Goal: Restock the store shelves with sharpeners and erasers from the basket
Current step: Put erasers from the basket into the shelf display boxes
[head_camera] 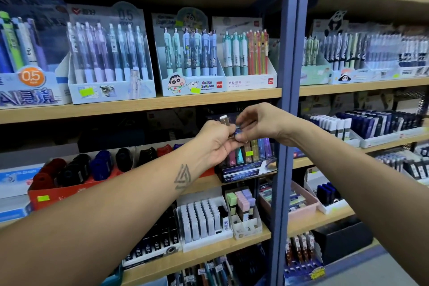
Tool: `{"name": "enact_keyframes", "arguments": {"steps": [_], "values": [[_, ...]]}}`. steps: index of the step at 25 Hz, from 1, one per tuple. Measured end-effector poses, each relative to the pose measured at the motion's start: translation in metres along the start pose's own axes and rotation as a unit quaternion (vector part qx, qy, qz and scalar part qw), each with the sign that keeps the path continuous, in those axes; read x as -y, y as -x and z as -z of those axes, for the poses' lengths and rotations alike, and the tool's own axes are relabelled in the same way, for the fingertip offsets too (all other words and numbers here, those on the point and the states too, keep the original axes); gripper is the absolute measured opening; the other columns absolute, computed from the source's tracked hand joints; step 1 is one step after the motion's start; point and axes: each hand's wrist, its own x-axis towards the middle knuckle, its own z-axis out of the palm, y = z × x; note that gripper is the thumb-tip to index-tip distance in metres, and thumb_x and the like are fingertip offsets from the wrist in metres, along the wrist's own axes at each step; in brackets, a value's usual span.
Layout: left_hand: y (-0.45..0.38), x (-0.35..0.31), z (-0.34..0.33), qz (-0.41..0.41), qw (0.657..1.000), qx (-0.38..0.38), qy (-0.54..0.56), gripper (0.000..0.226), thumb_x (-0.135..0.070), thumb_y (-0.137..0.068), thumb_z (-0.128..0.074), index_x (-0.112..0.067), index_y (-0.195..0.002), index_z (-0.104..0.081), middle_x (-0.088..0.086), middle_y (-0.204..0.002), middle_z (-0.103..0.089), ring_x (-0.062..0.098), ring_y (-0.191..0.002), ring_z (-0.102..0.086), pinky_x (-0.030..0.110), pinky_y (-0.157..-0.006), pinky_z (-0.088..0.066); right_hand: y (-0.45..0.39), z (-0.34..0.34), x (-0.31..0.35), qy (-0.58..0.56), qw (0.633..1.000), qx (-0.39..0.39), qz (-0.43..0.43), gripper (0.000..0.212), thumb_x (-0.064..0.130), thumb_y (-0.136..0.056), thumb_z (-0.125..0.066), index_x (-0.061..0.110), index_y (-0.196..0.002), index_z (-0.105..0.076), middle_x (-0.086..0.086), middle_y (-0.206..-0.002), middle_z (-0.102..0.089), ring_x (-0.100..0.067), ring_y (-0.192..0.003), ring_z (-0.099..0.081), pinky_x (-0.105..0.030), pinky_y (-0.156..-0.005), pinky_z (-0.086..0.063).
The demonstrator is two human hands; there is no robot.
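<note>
Just above the slim-eraser display (249,160), our left hand (214,139) and right hand (260,125) pinch one eraser (224,121), best slotted upright.

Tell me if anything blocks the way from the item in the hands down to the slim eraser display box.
Nothing visible does. The left hand and right hand hold the small item directly above the slim eraser display, with open space between.

Upper wooden shelf (139,104): pen display boxes in row, cartoon-printed box (192,72) mid-row. Blue metal upright (286,76) divides shelving bays.
</note>
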Motion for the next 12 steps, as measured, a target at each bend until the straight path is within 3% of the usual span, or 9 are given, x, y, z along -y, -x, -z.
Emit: {"name": "enact_keyframes", "arguments": {"steps": [2,5,7,9,12], "values": [[-0.002,0.003,-0.004,0.010,1.000,-0.011,0.013,0.011,0.007,-0.103,-0.039,0.006,-0.108,-0.048,0.031,-0.108,-0.059,0.040,-0.082,-0.066,0.058,-0.082,-0.054,0.001,0.001,-0.002,0.051,0.999,-0.009,0.002,0.024,0.009,-0.072,-0.088,0.005,-0.092,-0.074,-0.016,-0.090,-0.074,-0.024,-0.083,-0.070,-0.040,-0.084,-0.060],[-0.002,0.005,-0.008,0.017,1.000,-0.001,-0.002,0.010,0.003,-0.104,-0.039,0.003,-0.106,-0.049,0.027,-0.098,-0.059,0.044,-0.086,-0.065,0.066,-0.093,-0.048,0.001,0.004,-0.007,0.082,0.996,-0.036,-0.016,0.014,0.007,-0.074,-0.086,0.005,-0.082,-0.074,-0.012,-0.080,-0.074,-0.019,-0.075,-0.068,-0.035,-0.076,-0.059],[-0.001,0.006,-0.007,0.025,0.999,0.021,-0.037,0.015,0.004,-0.104,-0.038,0.004,-0.113,-0.050,0.030,-0.101,-0.061,0.048,-0.094,-0.065,0.064,-0.095,-0.048,0.001,0.011,-0.014,0.037,0.997,-0.054,-0.032,0.012,0.002,-0.079,-0.080,0.002,-0.085,-0.070,-0.014,-0.078,-0.072,-0.021,-0.071,-0.071,-0.034,-0.069,-0.062],[0.001,0.007,-0.003,0.037,0.997,0.028,-0.057,0.016,0.007,-0.103,-0.037,0.003,-0.113,-0.049,0.036,-0.106,-0.061,0.050,-0.098,-0.066,0.057,-0.089,-0.054,-0.001,0.022,-0.024,0.038,0.993,-0.108,-0.033,0.007,0.002,-0.085,-0.075,0.002,-0.090,-0.070,-0.015,-0.076,-0.071,-0.021,-0.066,-0.072,-0.030,-0.062,-0.061],[0.002,0.008,0.003,0.059,0.995,0.046,-0.063,0.010,0.003,-0.105,-0.035,0.003,-0.110,-0.044,0.037,-0.095,-0.063,0.037,-0.076,-0.070,0.039,-0.068,-0.063,-0.005,0.039,-0.034,0.173,0.975,-0.136,-0.023,0.010,0.003,-0.093,-0.066,0.010,-0.097,-0.072,-0.007,-0.077,-0.069,-0.011,-0.059,-0.070,-0.012,-0.053,-0.049]]}}
